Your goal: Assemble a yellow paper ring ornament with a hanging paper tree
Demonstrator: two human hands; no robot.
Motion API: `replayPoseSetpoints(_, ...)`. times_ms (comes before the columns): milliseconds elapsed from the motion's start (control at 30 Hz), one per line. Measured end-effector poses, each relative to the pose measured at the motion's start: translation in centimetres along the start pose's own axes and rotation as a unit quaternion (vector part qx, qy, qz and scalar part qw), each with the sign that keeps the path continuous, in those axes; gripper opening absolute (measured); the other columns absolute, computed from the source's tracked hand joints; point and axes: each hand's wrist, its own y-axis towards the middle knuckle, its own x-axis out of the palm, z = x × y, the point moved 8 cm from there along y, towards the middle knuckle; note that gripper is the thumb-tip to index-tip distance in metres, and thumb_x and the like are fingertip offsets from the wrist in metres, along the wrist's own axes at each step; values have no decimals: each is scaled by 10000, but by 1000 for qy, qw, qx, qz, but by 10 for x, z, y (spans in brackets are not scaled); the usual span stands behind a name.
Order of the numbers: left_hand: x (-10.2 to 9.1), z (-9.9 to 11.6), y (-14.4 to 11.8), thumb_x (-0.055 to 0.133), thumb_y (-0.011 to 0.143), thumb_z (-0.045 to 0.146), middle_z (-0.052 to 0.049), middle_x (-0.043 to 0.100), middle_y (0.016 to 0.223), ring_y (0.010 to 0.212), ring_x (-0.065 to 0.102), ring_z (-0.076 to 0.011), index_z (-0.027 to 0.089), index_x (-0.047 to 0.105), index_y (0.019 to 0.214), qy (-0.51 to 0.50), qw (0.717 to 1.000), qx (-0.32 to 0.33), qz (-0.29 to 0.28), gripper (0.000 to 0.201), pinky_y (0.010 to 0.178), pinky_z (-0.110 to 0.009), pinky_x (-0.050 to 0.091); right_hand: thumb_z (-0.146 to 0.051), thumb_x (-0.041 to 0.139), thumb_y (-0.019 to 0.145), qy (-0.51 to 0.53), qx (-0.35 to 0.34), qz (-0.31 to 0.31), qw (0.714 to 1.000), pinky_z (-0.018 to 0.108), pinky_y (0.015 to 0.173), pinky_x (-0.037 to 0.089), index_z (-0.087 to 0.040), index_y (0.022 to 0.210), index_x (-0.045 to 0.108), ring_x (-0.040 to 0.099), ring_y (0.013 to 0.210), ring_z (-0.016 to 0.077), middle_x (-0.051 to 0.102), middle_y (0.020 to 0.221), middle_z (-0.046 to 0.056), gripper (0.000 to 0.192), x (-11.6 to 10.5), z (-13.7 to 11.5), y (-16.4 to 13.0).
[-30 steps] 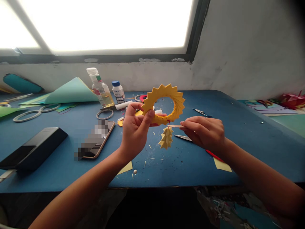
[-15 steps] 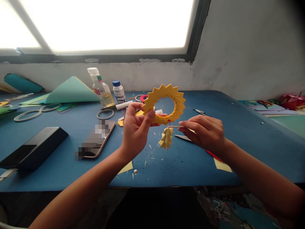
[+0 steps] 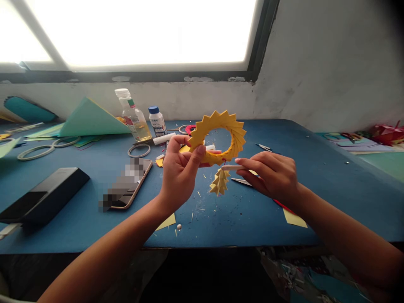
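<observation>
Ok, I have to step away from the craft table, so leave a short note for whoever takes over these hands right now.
Left hand: raised above the blue table, pinching the lower left rim of the yellow folded paper ring, which stands upright.
Right hand: holds a thin pale stick with its tip just under the ring's bottom.
Small yellow folded ornament: hangs below the ring on a red thread.
Done: ring folded, ornament hanging from it.
Left: I cannot tell whether the joint is fixed; the stick is at it.
Nearby: glue bottle, oil bottle, phone.
</observation>
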Motion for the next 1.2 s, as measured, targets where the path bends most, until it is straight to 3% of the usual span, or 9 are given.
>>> replayPoseSetpoints(167, -3, -1, -1, 548, 870, 275, 46, 689, 739, 772, 720, -171, 251, 371, 898, 14, 1000, -3, 15, 181, 618, -241, 607, -204, 643, 831, 20, 1, 15, 1000, 202, 560, 449, -208, 939, 589, 596, 590, 80, 669, 708, -25, 121, -2, -1, 1)
replayPoseSetpoints(400, -3, 0, -2, 550, 870, 265, 45, 686, 731, 766, 720, -169, 251, 381, 899, 6, 1000, -5, 18, 172, 617, -236, 601, -291, 550, 894, -4, 0, 1, 1000, 242, 563, 451, -193, 1079, 595, 579, 590, 111, 643, 674, 0, 214, -1, 0, -2)
replayPoseSetpoints(600, -2, 0, -1, 557, 867, 259, 49, 677, 708, 752, 719, -166, 247, 382, 893, -7, 1000, -9, 18, 178, 623, -240, 600, -219, 641, 832, 14, -4, 6, 1000, 221, 586, 462, -207, 980, 591, 595, 606, 96, 663, 707, -15, 157, -2, -1, 1)
replayPoseSetpoints(867, -5, -2, -2, 602, 842, 274, 53, 667, 685, 776, 716, -169, 243, 410, 887, -7, 999, -13, 37, 200, 620, -231, 597, -271, 579, 861, 18, 4, 3, 1000, 246, 516, 423, -198, 952, 594, 555, 553, 108, 632, 655, -8, 117, -1, -2, -1)
replayPoseSetpoints(1067, -4, 0, 0, 583, 855, 287, 57, 669, 681, 733, 717, -158, 244, 388, 889, -6, 1000, -4, 21, 201, 605, -228, 597, -289, 539, 874, 37, 39, 45, 998, 278, 541, 441, -216, 920, 585, 524, 568, 128, 622, 690, 9, 97, -9, 5, 1)
replayPoseSetpoints(1200, -3, 0, -1, 575, 859, 293, 57, 671, 685, 717, 717, -153, 244, 382, 889, 0, 1000, -6, 13, 201, 590, -224, 597, -232, 571, 858, 42, 66, 68, 995, 272, 538, 445, -227, 1010, 573, 529, 567, 125, 610, 698, -2, 152, -11, 11, 2)
